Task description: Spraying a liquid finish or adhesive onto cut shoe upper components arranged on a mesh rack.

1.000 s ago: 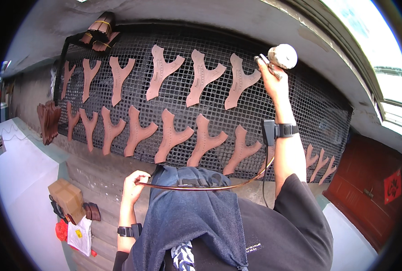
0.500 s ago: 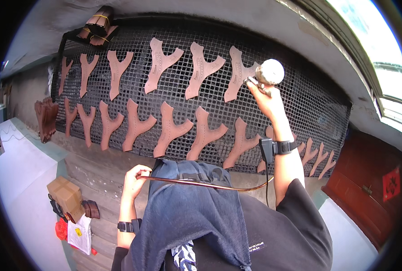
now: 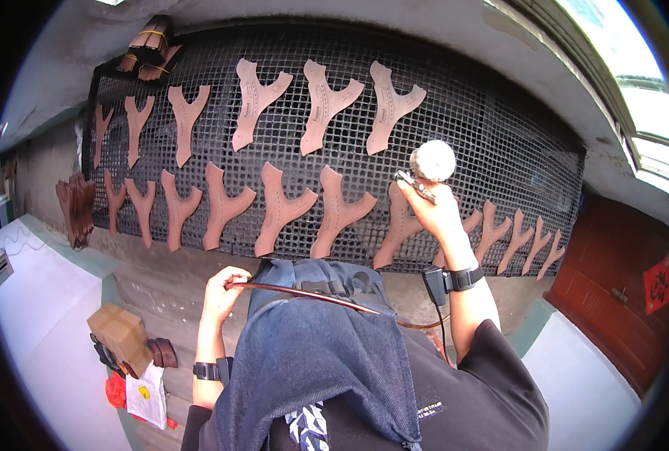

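In my right hand (image 3: 441,216) is a spray gun (image 3: 417,188) with a round white cup (image 3: 433,160) on top. The hand is closed round the gun's grip, above the lower row of tan Y-shaped leather pieces, and partly covers one leather piece (image 3: 397,237). A thin brown hose (image 3: 308,292) runs across my front. My left hand (image 3: 220,293) pinches it near its left end, and it passes toward my right arm. Another leather piece (image 3: 394,107) lies in the upper row, beyond the gun. Whether spray comes out cannot be seen.
Both rows lie on a black mesh rack (image 3: 484,143). Banded leather bundles (image 3: 151,41) sit at its far left corner, and a brown stack (image 3: 75,210) stands beside it. A cardboard box (image 3: 118,333) and bags are at lower left. A red-brown door (image 3: 597,301) stands at right.
My right hand has brought the spray gun nearer to me, from the right end of the upper row to over the lower row. My left hand still holds the hose.
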`<action>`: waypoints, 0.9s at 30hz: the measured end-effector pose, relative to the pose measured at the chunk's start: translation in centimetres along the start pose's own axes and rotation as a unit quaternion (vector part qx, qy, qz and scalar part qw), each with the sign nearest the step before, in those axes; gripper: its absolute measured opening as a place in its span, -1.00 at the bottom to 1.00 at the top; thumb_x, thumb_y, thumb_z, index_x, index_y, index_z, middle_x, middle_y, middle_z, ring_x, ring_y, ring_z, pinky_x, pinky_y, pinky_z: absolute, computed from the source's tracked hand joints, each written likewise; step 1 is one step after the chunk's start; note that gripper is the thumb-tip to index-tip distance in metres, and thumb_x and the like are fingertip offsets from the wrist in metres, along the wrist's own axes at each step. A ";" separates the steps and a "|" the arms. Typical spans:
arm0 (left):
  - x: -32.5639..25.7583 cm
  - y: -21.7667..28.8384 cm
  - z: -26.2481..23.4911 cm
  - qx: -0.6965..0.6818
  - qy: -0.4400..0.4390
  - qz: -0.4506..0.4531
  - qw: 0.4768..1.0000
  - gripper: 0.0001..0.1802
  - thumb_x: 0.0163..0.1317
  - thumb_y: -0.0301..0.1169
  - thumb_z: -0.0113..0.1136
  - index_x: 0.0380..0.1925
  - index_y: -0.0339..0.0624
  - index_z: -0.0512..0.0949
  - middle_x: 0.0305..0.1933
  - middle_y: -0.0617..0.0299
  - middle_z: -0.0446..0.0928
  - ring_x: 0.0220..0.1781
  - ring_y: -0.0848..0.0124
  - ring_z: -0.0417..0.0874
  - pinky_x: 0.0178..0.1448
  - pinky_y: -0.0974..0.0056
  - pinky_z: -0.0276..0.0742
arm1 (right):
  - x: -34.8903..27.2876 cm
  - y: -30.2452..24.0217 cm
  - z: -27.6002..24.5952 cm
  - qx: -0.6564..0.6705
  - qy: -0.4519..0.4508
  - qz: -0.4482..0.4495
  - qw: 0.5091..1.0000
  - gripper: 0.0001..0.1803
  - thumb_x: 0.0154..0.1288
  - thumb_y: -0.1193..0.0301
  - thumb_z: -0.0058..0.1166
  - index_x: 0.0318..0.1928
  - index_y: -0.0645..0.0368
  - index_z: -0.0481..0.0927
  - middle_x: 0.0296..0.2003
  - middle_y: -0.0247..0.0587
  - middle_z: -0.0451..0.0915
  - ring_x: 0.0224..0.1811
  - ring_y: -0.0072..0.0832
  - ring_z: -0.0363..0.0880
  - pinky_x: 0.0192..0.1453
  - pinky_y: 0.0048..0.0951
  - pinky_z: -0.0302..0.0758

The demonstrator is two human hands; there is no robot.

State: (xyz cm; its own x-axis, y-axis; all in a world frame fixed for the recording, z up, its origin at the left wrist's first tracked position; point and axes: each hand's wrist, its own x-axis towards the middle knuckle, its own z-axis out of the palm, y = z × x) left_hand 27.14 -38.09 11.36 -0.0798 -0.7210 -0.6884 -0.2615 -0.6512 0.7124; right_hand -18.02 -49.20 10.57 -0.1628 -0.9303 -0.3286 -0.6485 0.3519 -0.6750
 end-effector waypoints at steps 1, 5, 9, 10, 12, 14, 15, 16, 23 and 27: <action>0.1 0.1 0.1 0.001 -0.001 0.001 1.000 -0.88 0.27 -0.56 0.24 -0.20 -0.25 0.65 -0.30 0.37 0.64 -0.26 0.66 0.57 -0.13 0.51 0.46 | 0.2 -0.1 -0.2 0.001 0.001 0.000 1.000 -0.66 0.29 0.10 0.29 -0.18 0.12 0.76 -0.43 -0.08 0.72 -0.37 -0.35 0.73 -0.26 -0.40 0.58; 0.3 0.6 0.3 0.003 -0.008 -0.006 1.000 -0.89 0.28 -0.53 0.25 -0.20 -0.25 0.65 -0.30 0.37 0.63 -0.27 0.66 0.56 -0.14 0.51 0.45 | 2.9 -1.1 -1.0 -0.039 -0.016 0.036 0.998 -0.60 0.30 0.00 0.25 -0.11 0.04 0.76 -0.35 -0.11 0.74 -0.27 -0.29 0.76 -0.14 -0.33 0.61; 0.3 0.4 0.1 0.026 -0.004 -0.015 1.000 -0.90 0.32 -0.49 0.25 -0.20 -0.24 0.65 -0.37 0.42 0.58 -0.34 0.68 0.50 -0.21 0.51 0.41 | 6.8 -1.3 -2.0 -0.048 0.021 0.022 0.998 -0.53 0.31 -0.08 0.19 -0.10 0.04 0.75 -0.28 -0.04 0.74 -0.16 -0.20 0.76 -0.03 -0.27 0.62; 0.1 0.3 0.1 0.027 -0.001 -0.016 0.999 -0.90 0.32 -0.49 0.25 -0.20 -0.24 0.65 -0.37 0.42 0.58 -0.34 0.68 0.50 -0.21 0.51 0.41 | 8.0 -1.1 -2.2 -0.059 0.024 0.023 0.998 -0.51 0.30 -0.11 0.18 -0.11 0.05 0.75 -0.28 -0.03 0.74 -0.15 -0.18 0.76 -0.02 -0.25 0.62; -0.3 0.4 0.3 0.033 0.018 -0.019 0.999 -0.89 0.33 -0.45 0.25 -0.21 -0.24 0.66 -0.40 0.45 0.54 -0.37 0.69 0.46 -0.25 0.51 0.38 | 9.4 -1.3 -3.3 -0.067 0.057 0.040 0.995 -0.47 0.30 -0.14 0.15 -0.14 0.06 0.76 -0.29 -0.02 0.74 -0.14 -0.15 0.75 0.01 -0.22 0.61; -0.5 0.6 0.5 0.037 0.023 -0.027 0.999 -0.88 0.33 -0.45 0.26 -0.21 -0.24 0.66 -0.40 0.45 0.55 -0.37 0.69 0.46 -0.25 0.51 0.38 | 11.0 0.0 -4.5 -0.058 0.101 0.046 0.992 -0.50 0.29 -0.11 0.18 -0.15 0.07 0.77 -0.29 -0.03 0.74 -0.14 -0.17 0.75 0.03 -0.24 0.60; -0.6 0.7 0.6 0.041 0.027 -0.037 0.998 -0.88 0.33 -0.44 0.26 -0.21 -0.24 0.66 -0.40 0.45 0.55 -0.37 0.69 0.46 -0.25 0.51 0.39 | 11.7 0.8 -5.0 -0.045 0.126 0.046 0.990 -0.51 0.27 -0.10 0.21 -0.13 0.06 0.77 -0.28 -0.04 0.75 -0.14 -0.19 0.76 0.03 -0.25 0.59; -0.6 0.7 0.7 0.043 0.024 -0.036 0.998 -0.88 0.33 -0.44 0.26 -0.21 -0.24 0.66 -0.40 0.45 0.55 -0.37 0.69 0.46 -0.25 0.51 0.39 | 12.5 1.8 -5.6 -0.031 0.152 0.045 0.987 -0.51 0.26 -0.10 0.23 -0.12 0.05 0.77 -0.28 -0.06 0.75 -0.14 -0.21 0.76 0.04 -0.27 0.59; -0.4 0.2 0.8 0.033 0.021 -0.029 0.999 -0.89 0.32 -0.47 0.25 -0.20 -0.23 0.67 -0.41 0.46 0.53 -0.38 0.70 0.43 -0.27 0.52 0.36 | 13.8 -0.9 -7.4 0.003 0.203 -0.001 0.979 -0.54 0.30 -0.04 0.26 -0.06 0.07 0.75 -0.27 -0.10 0.76 -0.16 -0.38 0.74 0.03 -0.35 0.57; -0.1 0.2 0.6 0.018 0.021 -0.029 0.999 -0.89 0.32 -0.47 0.24 -0.21 -0.23 0.67 -0.42 0.48 0.53 -0.39 0.71 0.42 -0.27 0.52 0.35 | 12.3 -2.5 -6.8 0.026 0.172 -0.023 0.984 -0.55 0.31 -0.02 0.26 -0.07 0.08 0.75 -0.33 -0.18 0.74 -0.25 -0.47 0.70 -0.04 -0.38 0.57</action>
State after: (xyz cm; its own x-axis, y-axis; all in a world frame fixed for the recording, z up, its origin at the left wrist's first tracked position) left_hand 26.51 -37.98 11.44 -0.0226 -0.6922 -0.7213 -0.2994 -0.6837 0.6655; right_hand -23.50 -62.22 12.68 -0.3834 -0.9217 -0.0597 -0.6230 0.3058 -0.7200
